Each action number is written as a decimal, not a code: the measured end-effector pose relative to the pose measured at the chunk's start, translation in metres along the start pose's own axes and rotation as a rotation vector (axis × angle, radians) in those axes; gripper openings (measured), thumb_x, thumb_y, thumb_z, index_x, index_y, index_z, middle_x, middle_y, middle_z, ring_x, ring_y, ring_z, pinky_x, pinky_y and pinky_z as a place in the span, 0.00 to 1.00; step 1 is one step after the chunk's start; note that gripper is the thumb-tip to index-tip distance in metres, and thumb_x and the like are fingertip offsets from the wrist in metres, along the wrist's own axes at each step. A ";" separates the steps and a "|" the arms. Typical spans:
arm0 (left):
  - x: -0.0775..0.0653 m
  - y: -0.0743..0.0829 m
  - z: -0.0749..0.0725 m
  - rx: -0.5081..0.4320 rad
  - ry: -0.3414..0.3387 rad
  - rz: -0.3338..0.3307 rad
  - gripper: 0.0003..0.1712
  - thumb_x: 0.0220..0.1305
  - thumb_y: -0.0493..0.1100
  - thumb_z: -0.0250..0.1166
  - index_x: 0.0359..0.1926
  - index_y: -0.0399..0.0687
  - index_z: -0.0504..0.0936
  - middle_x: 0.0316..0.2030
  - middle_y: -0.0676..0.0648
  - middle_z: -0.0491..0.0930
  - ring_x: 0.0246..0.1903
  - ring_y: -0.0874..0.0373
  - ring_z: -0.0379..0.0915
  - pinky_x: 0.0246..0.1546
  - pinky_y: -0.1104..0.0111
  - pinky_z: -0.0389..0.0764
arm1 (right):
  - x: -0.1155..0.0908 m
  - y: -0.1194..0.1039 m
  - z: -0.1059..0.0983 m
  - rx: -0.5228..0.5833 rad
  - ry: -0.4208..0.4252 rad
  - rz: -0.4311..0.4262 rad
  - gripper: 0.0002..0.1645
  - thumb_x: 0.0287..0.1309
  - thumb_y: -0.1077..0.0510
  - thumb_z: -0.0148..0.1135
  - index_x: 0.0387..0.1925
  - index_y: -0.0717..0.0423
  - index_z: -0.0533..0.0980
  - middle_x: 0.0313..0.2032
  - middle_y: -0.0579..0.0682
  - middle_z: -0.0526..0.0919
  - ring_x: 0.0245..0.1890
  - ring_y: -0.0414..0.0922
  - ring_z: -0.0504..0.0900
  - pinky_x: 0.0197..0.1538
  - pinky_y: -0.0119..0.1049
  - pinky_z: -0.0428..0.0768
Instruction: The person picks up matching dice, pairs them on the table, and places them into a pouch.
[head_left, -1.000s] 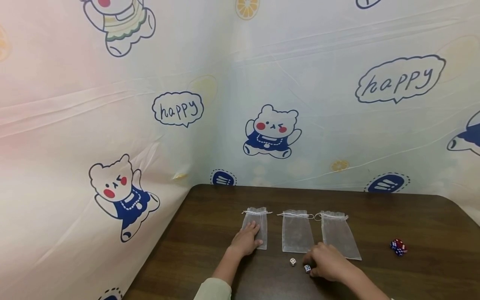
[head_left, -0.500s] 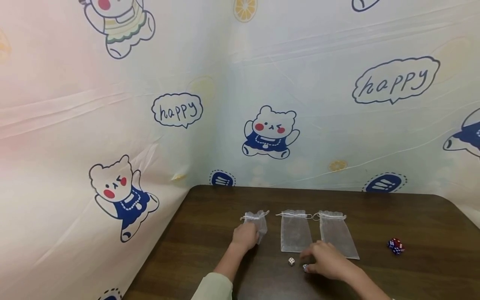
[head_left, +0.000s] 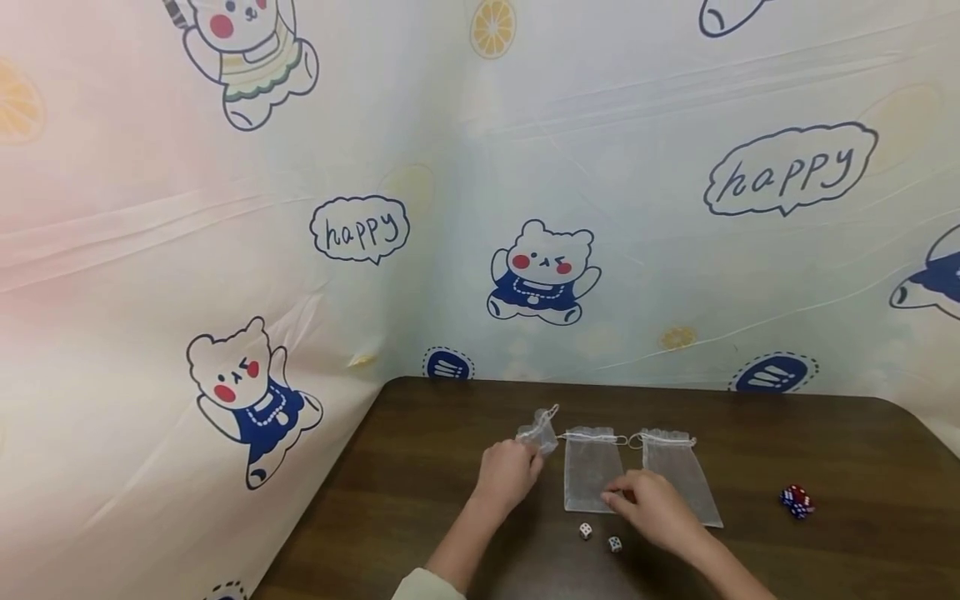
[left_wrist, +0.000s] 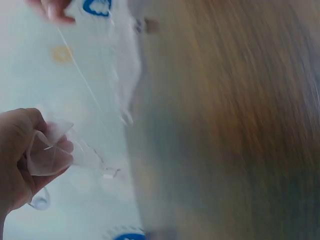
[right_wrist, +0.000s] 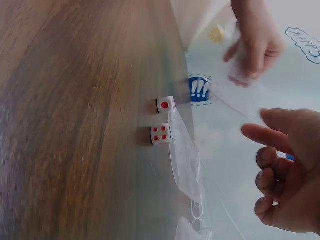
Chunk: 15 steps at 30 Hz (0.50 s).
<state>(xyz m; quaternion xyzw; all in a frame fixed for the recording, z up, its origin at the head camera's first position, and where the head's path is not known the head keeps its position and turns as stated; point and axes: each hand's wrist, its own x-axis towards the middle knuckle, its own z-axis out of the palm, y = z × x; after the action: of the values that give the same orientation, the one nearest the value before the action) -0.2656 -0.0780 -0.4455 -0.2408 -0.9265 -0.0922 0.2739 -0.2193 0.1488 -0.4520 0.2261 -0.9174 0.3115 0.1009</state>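
My left hand [head_left: 506, 473] grips a sheer white drawstring pouch [head_left: 538, 429], raised off the table; in the left wrist view the crumpled pouch [left_wrist: 49, 156] sits between thumb and fingers. My right hand [head_left: 654, 505] holds nothing, its thumb and forefinger apart in the right wrist view and the other fingers loosely bent. Just below it on the table are two white dice, one on the left [head_left: 585, 531] and one on the right [head_left: 615, 544]. A second pouch [head_left: 585, 471] lies flat beyond them, partly behind the right hand.
A third pouch [head_left: 681, 475] lies flat to the right, its lower part overlapped by my right hand. Farther right sits a small pile of red and blue dice [head_left: 797, 502]. A printed cloth [head_left: 645, 167] hangs behind the brown table [head_left: 750, 450].
My left hand, first flat on the left pouch, has gathered it up and lifted it rightward. My right hand has let go of the right-hand white die and risen slightly.
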 end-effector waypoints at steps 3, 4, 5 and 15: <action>-0.004 0.018 -0.008 0.056 0.096 0.102 0.22 0.50 0.43 0.65 0.09 0.54 0.63 0.08 0.55 0.67 0.08 0.60 0.64 0.08 0.69 0.62 | 0.003 -0.003 0.000 0.074 0.070 0.114 0.08 0.56 0.55 0.63 0.31 0.55 0.83 0.25 0.40 0.78 0.23 0.33 0.72 0.27 0.31 0.71; -0.005 0.024 -0.010 0.081 0.129 0.135 0.22 0.48 0.43 0.66 0.08 0.54 0.62 0.07 0.56 0.66 0.08 0.60 0.64 0.07 0.69 0.62 | 0.005 -0.004 0.000 0.103 0.093 0.147 0.08 0.56 0.55 0.63 0.31 0.55 0.83 0.26 0.42 0.79 0.23 0.35 0.73 0.27 0.32 0.72; -0.007 0.030 -0.012 0.104 0.159 0.165 0.22 0.47 0.44 0.66 0.08 0.54 0.62 0.07 0.56 0.66 0.07 0.60 0.65 0.06 0.70 0.61 | 0.006 -0.005 0.000 0.127 0.116 0.180 0.09 0.56 0.55 0.63 0.31 0.56 0.84 0.26 0.43 0.80 0.24 0.37 0.74 0.28 0.33 0.73; -0.030 0.073 -0.025 0.331 0.309 0.386 0.05 0.42 0.46 0.66 0.21 0.52 0.79 0.17 0.57 0.75 0.15 0.68 0.69 0.08 0.76 0.63 | 0.009 -0.004 -0.002 0.283 0.160 0.360 0.17 0.61 0.51 0.57 0.30 0.60 0.83 0.34 0.54 0.84 0.37 0.50 0.81 0.40 0.42 0.76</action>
<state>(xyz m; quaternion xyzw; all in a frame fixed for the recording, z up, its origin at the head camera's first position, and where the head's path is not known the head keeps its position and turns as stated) -0.1959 -0.0341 -0.4388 -0.3476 -0.8134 0.0782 0.4598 -0.2254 0.1445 -0.4455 0.0452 -0.8793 0.4668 0.0833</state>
